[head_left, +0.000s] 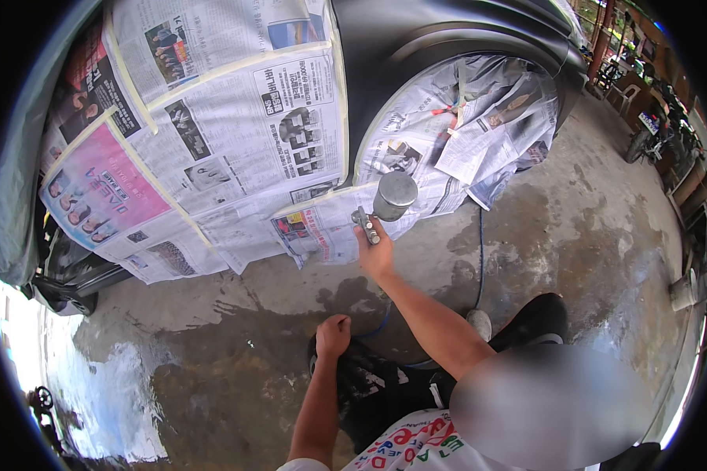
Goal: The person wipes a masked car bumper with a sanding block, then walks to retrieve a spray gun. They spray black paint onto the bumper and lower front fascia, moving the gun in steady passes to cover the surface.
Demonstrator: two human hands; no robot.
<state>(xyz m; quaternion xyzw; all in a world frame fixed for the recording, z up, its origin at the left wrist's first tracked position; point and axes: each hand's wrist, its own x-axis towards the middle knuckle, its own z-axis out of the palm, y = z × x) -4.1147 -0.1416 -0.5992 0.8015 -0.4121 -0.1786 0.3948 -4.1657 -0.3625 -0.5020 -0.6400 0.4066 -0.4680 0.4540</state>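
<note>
My right hand (374, 250) grips a silver spray gun (367, 228) with a round metal cup (395, 196) on top, held in front of newspaper sheets (243, 149) taped over a car's side. To its upper right, more newspaper (412, 118) covers the wheel area under a dark grey body panel (440, 23). My left hand (334, 334) is closed in a loose fist by my left knee, lower than the gun; whatever it may hold is hidden. A blue hose (480, 259) runs across the floor near my right foot.
The concrete floor (173, 377) has wet, dark patches. A parked motorbike (652, 137), a white plastic chair (625, 98) and stored items line the right side. A pale bucket (681, 290) stands at the right edge. Grey sheeting (20, 180) hangs at the far left of the car.
</note>
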